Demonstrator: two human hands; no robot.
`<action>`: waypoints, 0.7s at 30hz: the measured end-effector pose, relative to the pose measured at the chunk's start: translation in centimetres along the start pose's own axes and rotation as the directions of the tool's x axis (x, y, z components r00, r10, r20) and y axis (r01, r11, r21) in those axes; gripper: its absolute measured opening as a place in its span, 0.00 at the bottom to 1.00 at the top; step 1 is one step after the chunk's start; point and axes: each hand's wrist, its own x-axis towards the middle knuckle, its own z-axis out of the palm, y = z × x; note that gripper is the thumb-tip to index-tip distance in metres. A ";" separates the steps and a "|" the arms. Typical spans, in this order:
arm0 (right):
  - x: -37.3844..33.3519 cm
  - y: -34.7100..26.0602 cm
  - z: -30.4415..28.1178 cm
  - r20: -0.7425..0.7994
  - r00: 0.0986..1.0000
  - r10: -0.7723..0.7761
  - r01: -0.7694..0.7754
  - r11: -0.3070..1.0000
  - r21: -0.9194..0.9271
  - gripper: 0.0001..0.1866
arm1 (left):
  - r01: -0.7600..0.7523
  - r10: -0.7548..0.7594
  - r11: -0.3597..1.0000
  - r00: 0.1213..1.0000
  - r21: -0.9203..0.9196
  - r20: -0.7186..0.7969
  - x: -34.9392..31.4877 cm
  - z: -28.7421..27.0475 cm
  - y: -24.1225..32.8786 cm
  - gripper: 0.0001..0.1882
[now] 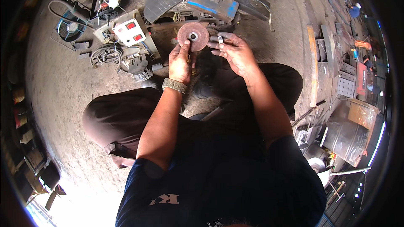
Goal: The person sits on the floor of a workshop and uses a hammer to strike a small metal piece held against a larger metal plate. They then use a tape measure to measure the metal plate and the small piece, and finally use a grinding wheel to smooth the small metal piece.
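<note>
Currently left hand pinches the lower edge of a reddish grinding disc, holding it upright, flat face toward the camera, above the knees. Right hand is just beside the disc's right edge, fingers partly curled round a small metal piece; cannot tell how firmly. Strap on left wrist. Person squats on the concrete floor. Beyond the disc: grey box with red switches, coiled cable, blue panel. Steel plates toward the floor's right edge.
</note>
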 end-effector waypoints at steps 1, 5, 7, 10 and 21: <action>0.0 0.0 0.0 0.001 1.000 -0.002 0.002 1.000 -0.010 0.14 | 0.001 -0.001 1.000 1.000 -0.001 -0.005 0.0 0.1 0.1 0.11; 0.3 0.3 -0.3 0.006 1.000 -0.022 0.022 0.999 -0.027 0.09 | -0.002 0.002 1.000 1.000 -0.006 -0.024 -0.1 0.3 0.2 0.11; 0.5 1.0 -0.5 -0.001 0.998 -0.069 0.069 0.998 -0.011 0.08 | -0.002 0.002 1.000 1.000 0.001 -0.030 -0.2 0.2 0.3 0.11; 1.0 1.3 0.1 -0.066 0.982 -0.175 0.151 0.951 -0.270 0.07 | 0.008 -0.007 1.000 1.000 0.006 -0.023 -0.1 0.1 0.2 0.12; -0.4 2.3 1.7 0.465 0.686 -0.559 0.588 0.050 -0.808 0.14 | -0.001 0.001 1.000 1.000 0.023 -0.017 -0.1 0.1 0.5 0.12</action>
